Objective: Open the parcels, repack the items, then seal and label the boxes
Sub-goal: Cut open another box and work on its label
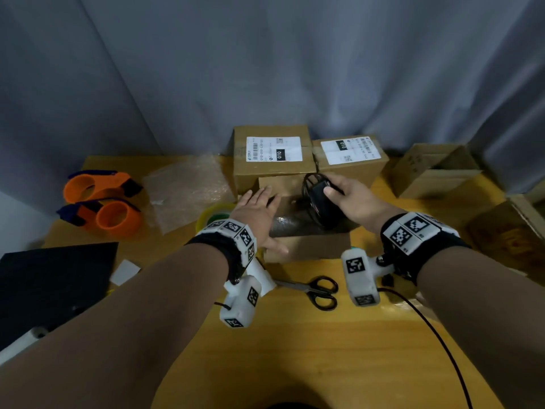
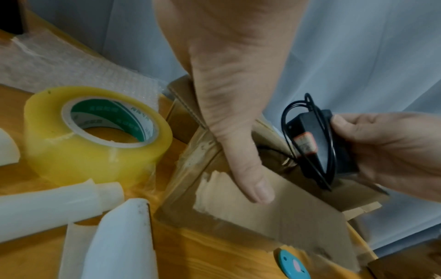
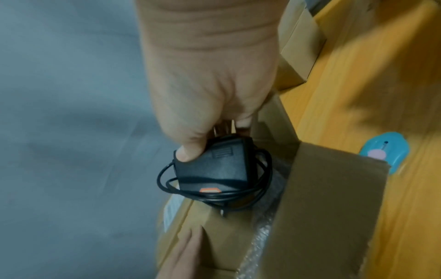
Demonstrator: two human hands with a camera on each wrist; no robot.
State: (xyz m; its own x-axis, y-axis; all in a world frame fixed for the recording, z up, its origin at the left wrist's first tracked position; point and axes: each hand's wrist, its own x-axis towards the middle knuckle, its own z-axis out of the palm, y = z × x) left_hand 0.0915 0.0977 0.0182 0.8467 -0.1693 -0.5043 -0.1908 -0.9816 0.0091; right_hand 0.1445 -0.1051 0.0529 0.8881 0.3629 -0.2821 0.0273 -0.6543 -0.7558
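Presently catalogued: black power adapter with wound cable, gripped in right hand above open carton on worktop. Left hand, fingers straight, pressed the carton's left flap outward. Bubble wrap lined the interior. Risks, as judged: loose cable loops could snag the flap edge; a released flap could spring inward and block the adapter.

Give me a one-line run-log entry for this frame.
phase: repack | right hand: grips power adapter above open box | left hand: flat on box flap | scissors: idle on table
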